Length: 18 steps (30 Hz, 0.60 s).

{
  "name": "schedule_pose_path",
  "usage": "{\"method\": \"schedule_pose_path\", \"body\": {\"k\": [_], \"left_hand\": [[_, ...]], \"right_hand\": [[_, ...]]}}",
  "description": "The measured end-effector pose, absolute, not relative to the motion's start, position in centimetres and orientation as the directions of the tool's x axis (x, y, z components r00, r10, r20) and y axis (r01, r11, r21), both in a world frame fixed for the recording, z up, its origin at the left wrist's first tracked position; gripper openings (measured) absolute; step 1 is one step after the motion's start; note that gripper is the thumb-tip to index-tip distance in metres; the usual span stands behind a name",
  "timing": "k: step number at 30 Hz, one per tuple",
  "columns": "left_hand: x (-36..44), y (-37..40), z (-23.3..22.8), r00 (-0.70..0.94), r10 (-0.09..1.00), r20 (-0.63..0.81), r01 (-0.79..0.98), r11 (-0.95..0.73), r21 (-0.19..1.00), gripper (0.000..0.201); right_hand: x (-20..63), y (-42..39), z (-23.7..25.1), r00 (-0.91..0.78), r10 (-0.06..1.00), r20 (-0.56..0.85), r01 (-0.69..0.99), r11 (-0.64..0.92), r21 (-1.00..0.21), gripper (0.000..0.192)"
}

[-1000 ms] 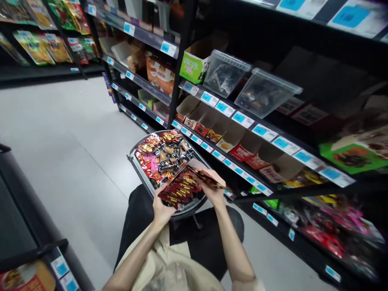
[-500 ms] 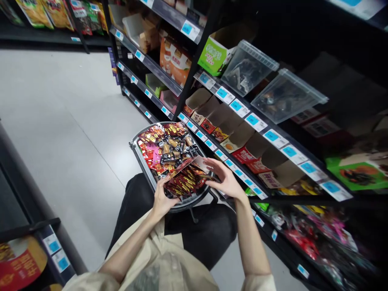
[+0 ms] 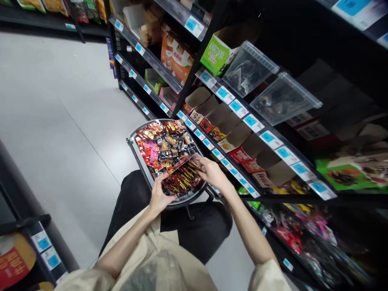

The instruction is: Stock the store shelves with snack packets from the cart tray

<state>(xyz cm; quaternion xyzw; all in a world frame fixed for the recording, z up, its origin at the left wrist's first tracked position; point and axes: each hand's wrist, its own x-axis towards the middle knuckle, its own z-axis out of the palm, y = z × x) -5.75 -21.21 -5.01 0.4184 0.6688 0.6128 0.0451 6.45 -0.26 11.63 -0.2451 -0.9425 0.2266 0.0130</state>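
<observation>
left hand [image 3: 158,197] and right hand [image 3: 212,173] grip opposite ends of a box of snack packets [image 3: 181,178]. the fingers of both are curled on its edges, above the tray [image 3: 140,155].

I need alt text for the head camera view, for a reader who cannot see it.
Two hands, the left hand and right hand, hold a box of red snack packets over a round tray full of snacks, beside store shelves with blue price tags.
</observation>
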Motion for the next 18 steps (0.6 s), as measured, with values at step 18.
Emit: {"method": "schedule_pose_path", "body": {"k": [18], "left_hand": [[-5.9,-21.2,-5.3,-0.622,0.640,0.451,0.519,-0.094,0.849,0.088]], "right_hand": [[0.2,2.2,8.0,-0.484,0.459,-0.744,0.774,-0.171,-0.609,0.032]]}}
